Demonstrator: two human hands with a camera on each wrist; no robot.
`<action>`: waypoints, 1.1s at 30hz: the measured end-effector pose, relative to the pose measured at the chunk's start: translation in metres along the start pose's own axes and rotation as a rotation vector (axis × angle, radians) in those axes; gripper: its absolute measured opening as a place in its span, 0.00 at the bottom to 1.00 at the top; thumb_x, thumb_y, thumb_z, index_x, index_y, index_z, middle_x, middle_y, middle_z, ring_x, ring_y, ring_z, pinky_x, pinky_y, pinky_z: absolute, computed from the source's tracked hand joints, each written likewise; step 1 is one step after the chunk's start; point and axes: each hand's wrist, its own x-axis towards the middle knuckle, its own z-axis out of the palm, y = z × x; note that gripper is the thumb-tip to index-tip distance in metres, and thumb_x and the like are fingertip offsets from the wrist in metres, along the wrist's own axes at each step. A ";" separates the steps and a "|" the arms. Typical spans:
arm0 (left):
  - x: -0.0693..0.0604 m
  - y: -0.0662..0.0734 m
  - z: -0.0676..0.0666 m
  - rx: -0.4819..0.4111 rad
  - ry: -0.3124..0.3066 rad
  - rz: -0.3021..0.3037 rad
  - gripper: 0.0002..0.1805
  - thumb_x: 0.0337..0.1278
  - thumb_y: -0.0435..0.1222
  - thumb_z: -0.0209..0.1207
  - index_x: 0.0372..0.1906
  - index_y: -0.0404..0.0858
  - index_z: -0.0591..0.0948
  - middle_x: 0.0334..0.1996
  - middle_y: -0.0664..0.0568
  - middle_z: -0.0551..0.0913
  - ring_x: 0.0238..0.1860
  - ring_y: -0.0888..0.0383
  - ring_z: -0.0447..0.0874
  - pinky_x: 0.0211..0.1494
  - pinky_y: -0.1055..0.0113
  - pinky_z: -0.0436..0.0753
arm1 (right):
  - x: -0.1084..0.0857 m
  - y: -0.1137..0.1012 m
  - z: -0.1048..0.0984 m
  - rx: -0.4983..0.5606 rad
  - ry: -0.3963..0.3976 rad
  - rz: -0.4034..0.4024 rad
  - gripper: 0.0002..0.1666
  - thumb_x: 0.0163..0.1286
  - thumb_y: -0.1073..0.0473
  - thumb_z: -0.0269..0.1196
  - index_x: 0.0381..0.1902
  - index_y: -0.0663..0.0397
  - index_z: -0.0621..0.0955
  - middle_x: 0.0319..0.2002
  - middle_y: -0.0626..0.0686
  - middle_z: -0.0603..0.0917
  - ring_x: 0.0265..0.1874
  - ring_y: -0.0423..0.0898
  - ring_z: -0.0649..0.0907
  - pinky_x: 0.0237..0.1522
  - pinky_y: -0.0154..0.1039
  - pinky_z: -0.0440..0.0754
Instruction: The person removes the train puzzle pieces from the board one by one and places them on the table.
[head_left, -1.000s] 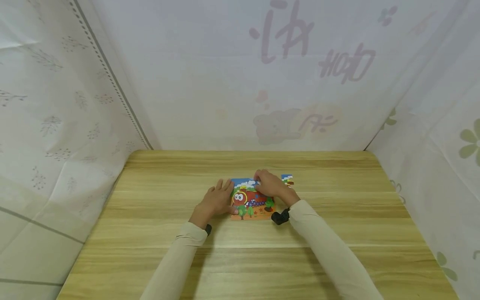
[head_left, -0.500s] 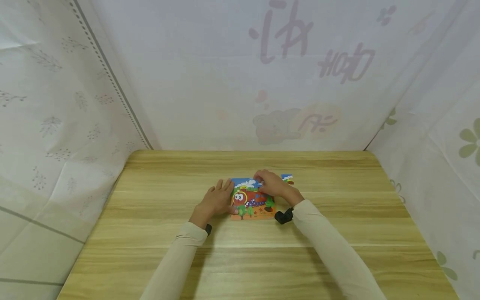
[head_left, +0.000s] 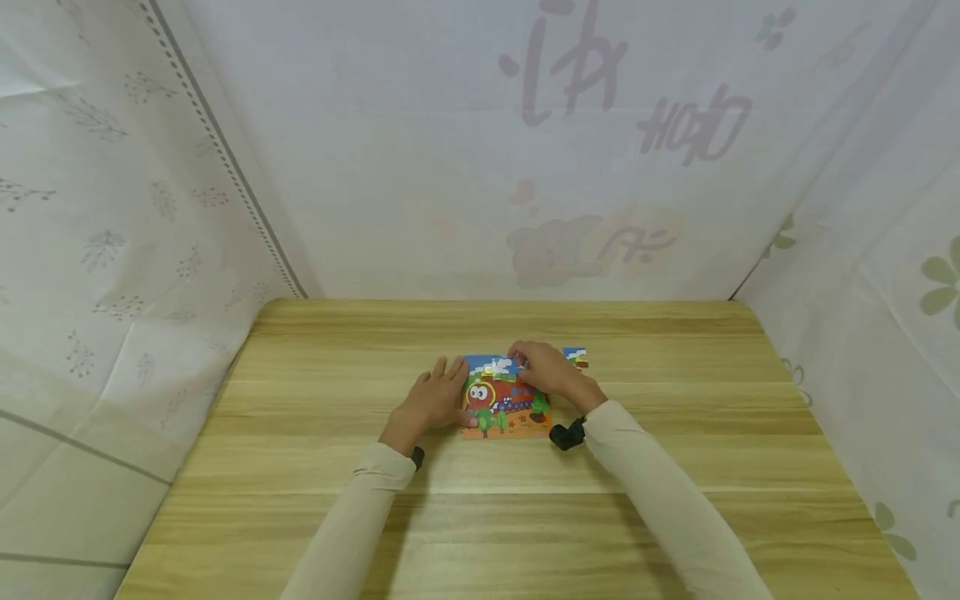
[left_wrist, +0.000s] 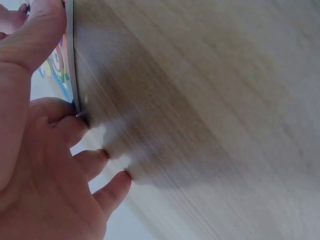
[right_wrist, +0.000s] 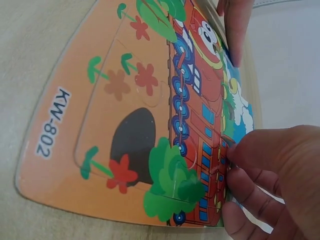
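A jigsaw puzzle [head_left: 517, 427] with a red cartoon train lies flat on the wooden table. My left hand [head_left: 433, 396] rests at its left side, fingers spread, with the thumb on the lower left corner; the left wrist view shows fingertips [left_wrist: 116, 187] touching the tabletop. At the upper right of the picture, my right hand [head_left: 546, 368] pinches a puzzle piece [head_left: 504, 367] of sky and cloud, which stands slightly tilted above its neighbours. Curled fingers [right_wrist: 247, 197] hide part of that corner in the right wrist view. Another puzzle piece [head_left: 574, 356] lies loose beyond the right hand.
The wooden table [head_left: 480, 525] extends around the puzzle on every side. Patterned white cloth [head_left: 390, 167] hangs behind it and along both sides. A black wrist strap with a camera [head_left: 567, 434] sits on the right wrist, close to the puzzle's right edge.
My right hand has shifted slightly to the right, and the sky piece beside its fingertips has tilted up. The left hand and the loose piece keep their places.
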 end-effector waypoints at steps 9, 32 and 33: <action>-0.003 0.001 -0.001 0.006 0.001 0.001 0.60 0.51 0.59 0.67 0.79 0.35 0.50 0.80 0.41 0.47 0.79 0.38 0.41 0.75 0.40 0.56 | -0.001 0.002 -0.004 0.023 -0.002 0.007 0.21 0.68 0.64 0.61 0.59 0.54 0.79 0.46 0.53 0.83 0.39 0.46 0.80 0.44 0.43 0.80; -0.003 0.001 -0.001 0.010 0.000 0.001 0.59 0.52 0.58 0.66 0.79 0.34 0.49 0.80 0.42 0.47 0.79 0.38 0.41 0.75 0.40 0.56 | -0.028 0.050 -0.038 0.134 0.081 -0.011 0.22 0.65 0.69 0.60 0.58 0.61 0.79 0.46 0.60 0.83 0.45 0.55 0.82 0.47 0.50 0.81; -0.002 0.001 -0.001 0.012 0.000 0.001 0.59 0.52 0.58 0.66 0.79 0.34 0.49 0.80 0.42 0.46 0.79 0.38 0.40 0.75 0.40 0.56 | -0.029 0.052 -0.039 0.135 0.083 -0.005 0.23 0.65 0.69 0.60 0.59 0.62 0.79 0.46 0.60 0.83 0.44 0.54 0.82 0.46 0.50 0.81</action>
